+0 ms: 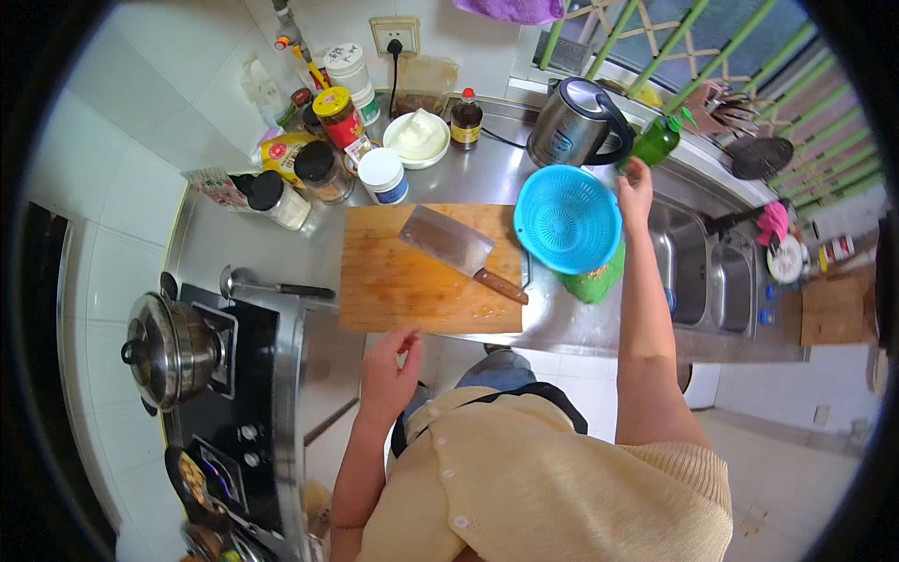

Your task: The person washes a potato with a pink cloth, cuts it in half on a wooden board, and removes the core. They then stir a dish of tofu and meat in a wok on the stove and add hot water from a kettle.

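Note:
My right hand (635,190) is at the right rim of a blue plastic colander (567,219), near a green pump bottle (657,140); whether its fingers grip the rim cannot be told. The colander looks empty and rests partly on a green cloth (593,281). To its left, a cleaver (449,242) with a wooden handle lies flat on a wooden cutting board (379,281) bearing a few wet drops. My left hand (393,372) hovers by the board's near edge, fingers curled loosely, holding nothing.
A steel kettle (572,126), a white bowl (418,140), a sauce bottle (466,119) and several jars stand behind the board. The double sink (678,267) is at right. At left are a ladle (281,286), a lidded pot (172,351) and a pan of food (197,481) on the gas stove.

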`<state>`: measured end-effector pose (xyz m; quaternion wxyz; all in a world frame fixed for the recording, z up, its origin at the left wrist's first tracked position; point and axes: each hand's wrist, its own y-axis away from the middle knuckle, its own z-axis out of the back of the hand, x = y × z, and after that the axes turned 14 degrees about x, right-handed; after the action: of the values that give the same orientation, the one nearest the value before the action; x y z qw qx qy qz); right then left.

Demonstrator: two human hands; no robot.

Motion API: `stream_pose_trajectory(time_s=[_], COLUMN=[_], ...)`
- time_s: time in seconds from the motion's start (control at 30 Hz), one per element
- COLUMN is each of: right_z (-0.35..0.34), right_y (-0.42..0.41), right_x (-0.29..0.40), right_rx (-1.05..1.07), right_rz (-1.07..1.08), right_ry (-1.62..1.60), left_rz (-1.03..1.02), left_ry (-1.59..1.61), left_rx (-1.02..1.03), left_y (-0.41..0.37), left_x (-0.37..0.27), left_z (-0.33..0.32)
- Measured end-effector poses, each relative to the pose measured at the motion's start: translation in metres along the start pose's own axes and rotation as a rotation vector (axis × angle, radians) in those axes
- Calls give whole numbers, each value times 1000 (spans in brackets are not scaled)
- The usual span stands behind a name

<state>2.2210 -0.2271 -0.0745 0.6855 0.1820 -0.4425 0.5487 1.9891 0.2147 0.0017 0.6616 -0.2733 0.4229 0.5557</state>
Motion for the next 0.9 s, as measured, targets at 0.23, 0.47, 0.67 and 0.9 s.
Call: stream_pose_trajectory(time_s=[0.23, 0.47, 0.67, 0.9], right_z=[-5, -5, 18, 84], right_y=[-116, -128, -154, -147], right_x=[-75, -70, -2, 116], right_rx=[266, 314, 186, 240], right_rz=[-58, -152, 66, 306], right_ry=[-187, -403, -295, -235], left_rz=[148, 280, 316, 310], left_ry=[28, 73, 139, 214], left_rx=[54, -84, -134, -278], left_y=[-45, -52, -42, 11], left_x=[-68, -89, -88, -74], left_z=[-77, -102, -108, -97])
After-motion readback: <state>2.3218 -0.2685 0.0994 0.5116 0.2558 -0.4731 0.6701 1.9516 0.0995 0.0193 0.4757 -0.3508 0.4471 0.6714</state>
